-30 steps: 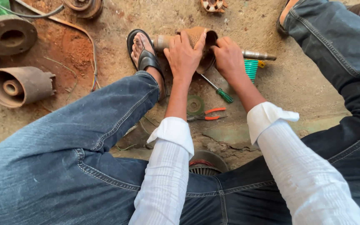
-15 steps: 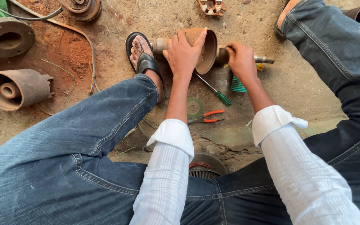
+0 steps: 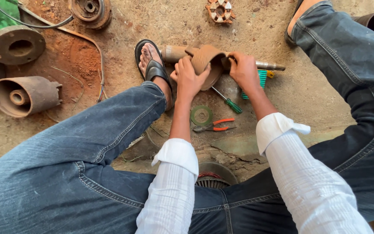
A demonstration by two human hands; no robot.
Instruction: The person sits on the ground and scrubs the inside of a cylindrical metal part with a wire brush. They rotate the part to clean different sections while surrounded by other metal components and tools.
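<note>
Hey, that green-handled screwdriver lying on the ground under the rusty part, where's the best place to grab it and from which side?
Probably by the green handle of the screwdriver, coming from above on the near side. The handle end lies free on the dirt toward the pliers, while the thin shaft runs up under the rusty housing that the left hand and right hand grip.

The bell-shaped cover (image 3: 207, 60) looks like cast metal, brown with rust, matt and rough. The shaft (image 3: 270, 66) through it is dull grey metal, smoother. The screwdriver (image 3: 228, 101) has a glossy green plastic handle. The pliers (image 3: 215, 125) carry orange plastic grips. The ground (image 3: 317, 91) is rough, dusty concrete.
</note>
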